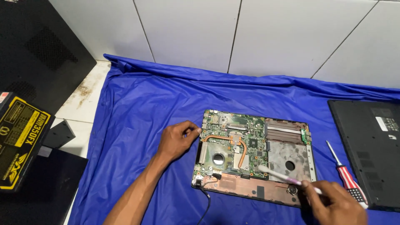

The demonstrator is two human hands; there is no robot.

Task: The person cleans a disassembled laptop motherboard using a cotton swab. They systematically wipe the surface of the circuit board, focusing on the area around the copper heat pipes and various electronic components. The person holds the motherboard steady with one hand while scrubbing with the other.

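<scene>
Right hand [335, 202], nearest the lens, fingers closed around the handle of a pale brush [280, 175]; bristle tip rests on the green circuit board just beside the bare metal plate. Left hand [178, 139] has thumb and fingers pinched on the upper left edge of the opened laptop base [252, 156], bracing it.

Step in hand, by my reading: dusting the exposed board. The next stroke calls for a light touch around the small components and the copper heat pipe [233, 143], with the left hand keeping the chassis steady.

The base lies flat, mid-cloth, on a glossy, creased blue sheet [137, 108]. Board green and densely studded; heat pipe a curved copper band; plates dull grey with round holes; lower rim coppery. A thin black cable trails off the near left corner.

Right: red-handled screwdriver [346, 175], matte black laptop cover [371, 146]. Far left: yellow-and-black box [18, 141]. Beyond: white tiled wall [266, 33].
</scene>
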